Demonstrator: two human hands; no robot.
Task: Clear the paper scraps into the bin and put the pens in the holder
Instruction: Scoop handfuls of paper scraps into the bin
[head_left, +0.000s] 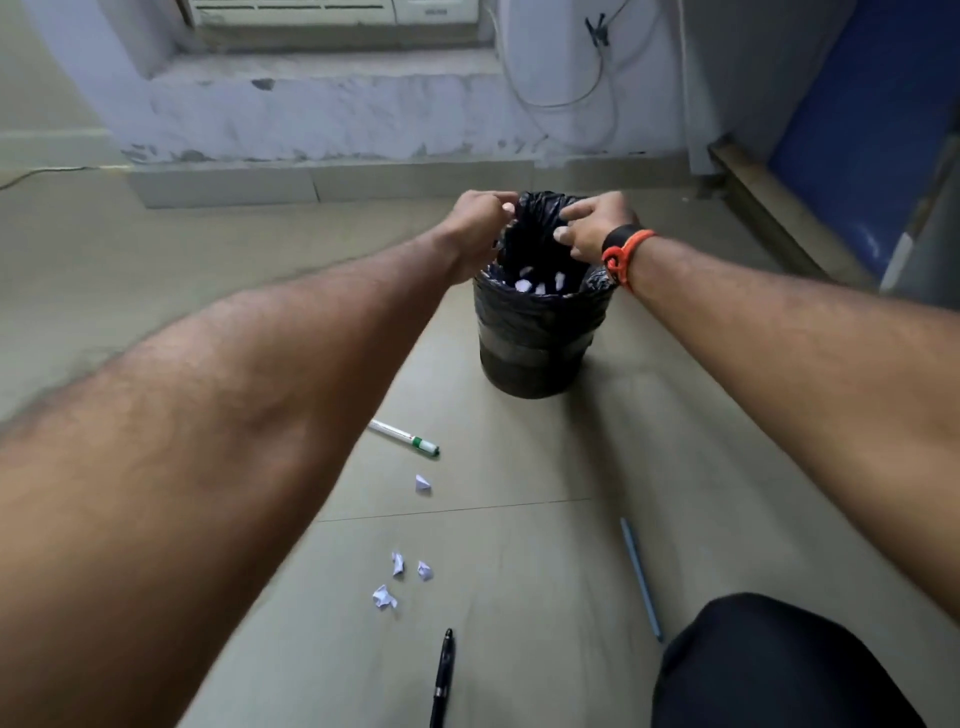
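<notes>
A small bin lined with a black bag (535, 343) stands on the tiled floor, with white paper scraps (540, 286) inside it. Both arms reach out over it. My left hand (475, 228) pinches the bag's rim on the left side, and my right hand (592, 228), with a black and orange wristband, grips the rim on the right. On the floor nearer to me lie several crumpled paper scraps (397, 564), a white marker with a green cap (405, 439), a black pen (442, 675) and a light blue pen (641, 577). No pen holder is in view.
A wall with a raised ledge (322, 124) runs behind the bin, with white cables (597, 88) hanging at the right. A blue panel on a wooden frame (841, 156) stands at the far right. My dark-clothed knee (779, 665) fills the bottom right corner.
</notes>
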